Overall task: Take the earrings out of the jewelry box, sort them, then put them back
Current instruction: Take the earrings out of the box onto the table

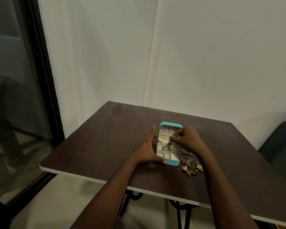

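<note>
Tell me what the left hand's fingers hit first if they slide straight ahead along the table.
Probably nothing: the left hand lies alongside the jewelry box, fingers pointing past its left side over bare table; depth is uncertain.

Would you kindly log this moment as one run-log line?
left hand: steadies open jewelry box | right hand: pinches earring above box | earring pile: on table, right of box
</note>
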